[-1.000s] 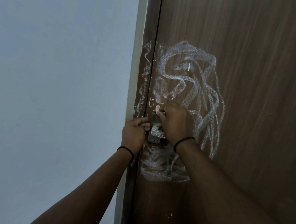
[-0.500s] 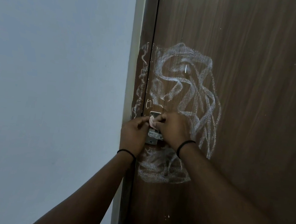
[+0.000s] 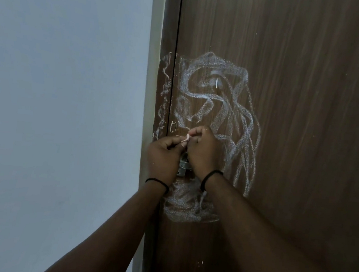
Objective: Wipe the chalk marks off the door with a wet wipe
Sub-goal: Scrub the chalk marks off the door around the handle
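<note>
White chalk marks (image 3: pixel 220 109) scrawl over the dark brown wooden door (image 3: pixel 306 126) and spill onto the door frame (image 3: pixel 164 95); a smudged patch of chalk (image 3: pixel 187 206) lies below my wrists. My left hand (image 3: pixel 163 156) and my right hand (image 3: pixel 204 153) meet in front of the door's left edge, fingers pinched together on a small pale scrap, seemingly a wet wipe (image 3: pixel 186 138), held between both. A silver padlock (image 3: pixel 183 167) shows between my hands, partly hidden by them.
A pale blue-grey wall (image 3: pixel 62 113) fills the left half of the view. A narrow light strip of wall edge (image 3: pixel 152 67) runs beside the frame. A black band circles each wrist.
Both hands have risen slightly along the door edge, uncovering more of the padlock. The pale scrap now sticks out above my fingers, pinched by both hands.
</note>
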Demonstrator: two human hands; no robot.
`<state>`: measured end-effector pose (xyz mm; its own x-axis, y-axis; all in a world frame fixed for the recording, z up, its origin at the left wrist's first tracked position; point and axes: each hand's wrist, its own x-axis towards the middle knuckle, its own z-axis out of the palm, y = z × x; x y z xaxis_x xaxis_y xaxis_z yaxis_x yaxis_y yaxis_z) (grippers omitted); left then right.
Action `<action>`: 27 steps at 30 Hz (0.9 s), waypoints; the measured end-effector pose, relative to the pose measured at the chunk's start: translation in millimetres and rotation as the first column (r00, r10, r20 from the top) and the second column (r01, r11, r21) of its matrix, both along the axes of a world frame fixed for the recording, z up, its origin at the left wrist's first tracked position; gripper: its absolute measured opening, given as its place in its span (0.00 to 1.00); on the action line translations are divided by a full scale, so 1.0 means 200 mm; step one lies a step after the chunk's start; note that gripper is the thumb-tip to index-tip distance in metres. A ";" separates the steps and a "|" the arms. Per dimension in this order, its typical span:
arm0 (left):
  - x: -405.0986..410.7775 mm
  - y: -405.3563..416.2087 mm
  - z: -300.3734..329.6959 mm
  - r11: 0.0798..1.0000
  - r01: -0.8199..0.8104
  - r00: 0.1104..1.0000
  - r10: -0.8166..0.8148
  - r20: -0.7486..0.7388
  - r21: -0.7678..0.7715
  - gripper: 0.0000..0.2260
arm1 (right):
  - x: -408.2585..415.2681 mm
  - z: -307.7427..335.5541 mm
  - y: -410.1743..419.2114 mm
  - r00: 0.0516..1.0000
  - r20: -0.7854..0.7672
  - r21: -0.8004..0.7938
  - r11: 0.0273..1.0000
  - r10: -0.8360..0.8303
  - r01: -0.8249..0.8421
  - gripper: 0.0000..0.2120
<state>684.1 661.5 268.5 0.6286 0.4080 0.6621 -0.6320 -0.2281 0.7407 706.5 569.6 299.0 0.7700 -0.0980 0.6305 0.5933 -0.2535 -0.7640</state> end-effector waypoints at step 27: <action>-0.04 -0.02 0.10 0.935 0.117 0.973 -0.175 -0.150 -0.334 0.05 | -0.04 0.01 0.02 0.990 -0.128 0.045 0.997 -0.060 0.066 0.04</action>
<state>675.6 656.7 288.5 0.7906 0.4755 0.3858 -0.4948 0.1250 0.8600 698.9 573.9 300.5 0.8347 -0.1770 0.5215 0.4750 -0.2478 -0.8444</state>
